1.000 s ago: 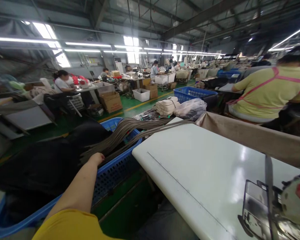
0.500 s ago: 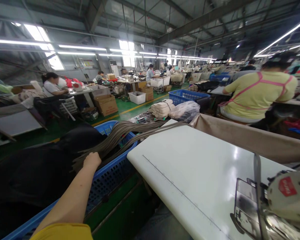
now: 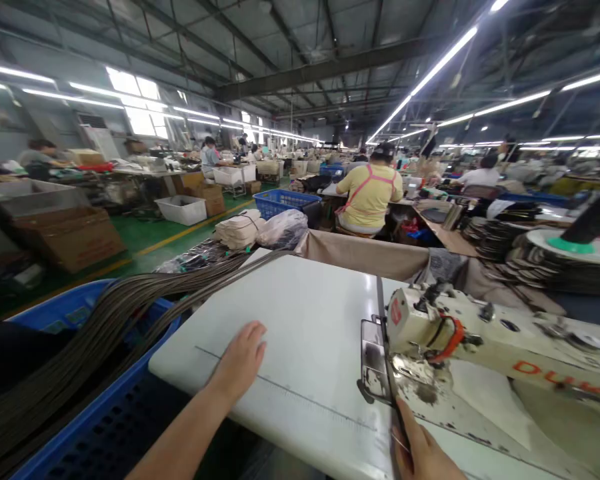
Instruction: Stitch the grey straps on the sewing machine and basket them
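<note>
Positioning of a strip at the sewing machine. The right hand [image 3: 416, 443] is closed about the near end of a narrow, flat, dark-grey textile strip [image 3: 379, 293], which runs across the glossy white counter [image 3: 310, 307] beside a cream-enamelled metal sewing machine [image 3: 495, 350] with orange lettering. The left hand [image 3: 241, 363] is released, its fingers together and holding nothing, over the printed black ruler scale [image 3: 300, 398]; whether the palm touches the surface cannot be told.

The step in hand is judged to be the alignment of this strip; the next move probably calls for a light, straight guiding pull, with the left hand brought across as support.

Materials: the strip is matte and apparently pliable; the rectangular metal plate [image 3: 374, 357] alongside it is polished and worn dark in patches. A thick bundle of long grey-brown strips [image 3: 87, 340] (cord-like in their parallel folds) drapes from a perforated blue plastic basket [image 3: 147, 365] onto the counter's far left corner.
</note>
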Tool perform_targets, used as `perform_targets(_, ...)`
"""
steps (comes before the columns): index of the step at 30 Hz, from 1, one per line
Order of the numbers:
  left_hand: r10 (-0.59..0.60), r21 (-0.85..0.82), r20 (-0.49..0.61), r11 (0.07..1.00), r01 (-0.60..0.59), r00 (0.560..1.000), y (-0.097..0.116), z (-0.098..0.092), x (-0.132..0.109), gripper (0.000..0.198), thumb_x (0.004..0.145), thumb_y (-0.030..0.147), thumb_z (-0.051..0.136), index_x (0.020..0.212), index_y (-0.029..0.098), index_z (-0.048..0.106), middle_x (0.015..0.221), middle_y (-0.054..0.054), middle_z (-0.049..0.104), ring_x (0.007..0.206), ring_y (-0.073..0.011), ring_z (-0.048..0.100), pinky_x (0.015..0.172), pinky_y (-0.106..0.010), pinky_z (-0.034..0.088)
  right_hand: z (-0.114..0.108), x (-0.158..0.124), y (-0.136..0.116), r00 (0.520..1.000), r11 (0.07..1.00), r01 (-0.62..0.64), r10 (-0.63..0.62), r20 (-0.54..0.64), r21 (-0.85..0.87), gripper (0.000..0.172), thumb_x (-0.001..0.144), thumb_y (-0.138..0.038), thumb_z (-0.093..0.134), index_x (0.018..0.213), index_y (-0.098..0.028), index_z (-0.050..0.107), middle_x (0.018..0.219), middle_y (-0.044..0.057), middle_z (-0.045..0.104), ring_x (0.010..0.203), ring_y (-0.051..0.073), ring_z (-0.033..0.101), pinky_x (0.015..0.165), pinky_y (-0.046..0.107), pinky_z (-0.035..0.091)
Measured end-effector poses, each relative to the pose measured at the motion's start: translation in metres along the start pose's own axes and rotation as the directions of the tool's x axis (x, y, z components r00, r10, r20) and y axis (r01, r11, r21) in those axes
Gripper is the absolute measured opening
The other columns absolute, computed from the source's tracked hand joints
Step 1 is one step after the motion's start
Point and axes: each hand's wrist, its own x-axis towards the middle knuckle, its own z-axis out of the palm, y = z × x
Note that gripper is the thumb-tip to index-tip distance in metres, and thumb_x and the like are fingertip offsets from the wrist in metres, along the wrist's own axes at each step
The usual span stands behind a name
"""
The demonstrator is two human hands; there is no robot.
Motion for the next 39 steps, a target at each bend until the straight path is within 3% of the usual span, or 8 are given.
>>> perform_targets(2, 0.182, -0.058, 0.037, 0.982, -0.179, 0.983, 0.056, 0.023, 0.005, 0.037, 0.101, 0.026, 0.045, 0.135, 0.021, 0.056, 0.141, -0.012, 0.061, 0.135, -0.0272, 0.056, 0.118, -0.049, 0.046, -0.004, -0.003, -0.008, 1.000, 0.998, -0.020, 0.020, -0.009, -0.053, 0.050, 0.104, -0.029, 0.035, 0.151, -0.022, 0.050, 0.111, 0.010, 0.080, 0.080, 0.025, 0.079, 0.069, 0.035, 0.062)
perform_targets(6, 0.473, -0.197, 0.148, 0.875, -0.443, 0.868, 0.148, 0.045, 0.004, 0.046, 0.100, 0.023, 0.049, 0.146, 0.022, 0.049, 0.152, -0.009, 0.056, 0.147, -0.0270, 0.046, 0.123, -0.048, 0.041, -0.017, -0.004, -0.025, 0.996, 0.993, -0.062, 0.068, 0.059, -0.104, 0.052, 0.101, -0.019, 0.042, 0.152, -0.016, 0.047, 0.114, 0.011, 0.078, 0.089, 0.023, 0.078, 0.071, 0.030, 0.059)
perform_targets(9, 0.547, -0.245, 0.187, 0.830, -0.501, 0.816, 0.192, 0.051, -0.001, 0.050, 0.101, 0.026, 0.049, 0.151, 0.019, 0.045, 0.158, -0.010, 0.051, 0.152, -0.0296, 0.039, 0.125, -0.053, 0.038, -0.025, -0.004, -0.031, 0.988, 0.991, -0.090, 0.100, 0.116, -0.095, 0.057, 0.097, -0.014, 0.049, 0.154, -0.014, 0.045, 0.118, 0.013, 0.076, 0.095, 0.023, 0.076, 0.076, 0.028, 0.057)
perform_targets(12, 0.572, -0.254, 0.168, 0.812, -0.525, 0.803, 0.217, 0.056, -0.007, 0.051, 0.102, 0.025, 0.045, 0.152, 0.017, 0.044, 0.159, -0.011, 0.050, 0.153, -0.0299, 0.037, 0.125, -0.054, 0.036, -0.029, -0.005, -0.034, 0.983, 0.992, -0.113, 0.120, 0.139, -0.061, 0.058, 0.096, -0.014, 0.051, 0.154, -0.015, 0.045, 0.117, 0.013, 0.075, 0.096, 0.024, 0.076, 0.079, 0.030, 0.057)
perform_targets(18, 0.605, -0.242, 0.142, 0.789, -0.565, 0.784, 0.223, 0.062, -0.012, 0.046, 0.103, 0.019, 0.039, 0.147, 0.016, 0.050, 0.154, -0.011, 0.055, 0.147, -0.0275, 0.046, 0.125, -0.052, 0.036, -0.034, -0.009, -0.029, 0.989, 0.991, -0.113, 0.106, 0.105, 0.065, 0.046, 0.102, -0.022, 0.049, 0.148, -0.016, 0.051, 0.118, 0.012, 0.076, 0.097, 0.025, 0.075, 0.080, 0.031, 0.056)
perform_targets(24, 0.609, -0.181, 0.119, 0.790, -0.586, 0.784, 0.221, 0.062, -0.014, 0.047, 0.106, 0.030, 0.042, 0.150, 0.016, 0.048, 0.155, -0.012, 0.054, 0.149, -0.0279, 0.043, 0.123, -0.054, 0.037, -0.029, -0.010, -0.005, 0.987, 0.987, -0.153, 0.156, -0.044, 0.057, 0.036, 0.102, -0.023, 0.049, 0.136, -0.019, 0.061, 0.111, 0.008, 0.078, 0.092, 0.025, 0.076, 0.079, 0.033, 0.054)
perform_targets(30, 0.607, -0.078, 0.132, 0.795, -0.602, 0.784, 0.224, 0.063, -0.016, 0.052, 0.105, 0.035, 0.046, 0.150, 0.010, 0.046, 0.158, -0.014, 0.051, 0.149, -0.0295, 0.043, 0.123, -0.052, 0.039, -0.013, -0.013, 0.006, 0.985, 0.997, -0.080, 0.080, -0.152, 0.001, 0.039, 0.096, -0.016, 0.056, 0.134, -0.019, 0.061, 0.101, 0.006, 0.077, 0.086, 0.023, 0.073, 0.073, 0.031, 0.051)
perform_targets(39, 0.596, -0.150, 0.133, 0.802, -0.578, 0.792, 0.223, 0.064, -0.014, 0.046, 0.105, 0.030, 0.047, 0.148, 0.014, 0.049, 0.155, -0.012, 0.054, 0.148, -0.0270, 0.045, 0.123, -0.050, 0.037, -0.010, -0.016, 0.006, 0.977, 0.998, -0.046, 0.051, -0.206, 0.032, 0.043, 0.087, -0.009, 0.057, 0.129, -0.021, 0.062, 0.097, 0.004, 0.075, 0.085, 0.021, 0.070, 0.075, 0.029, 0.047)
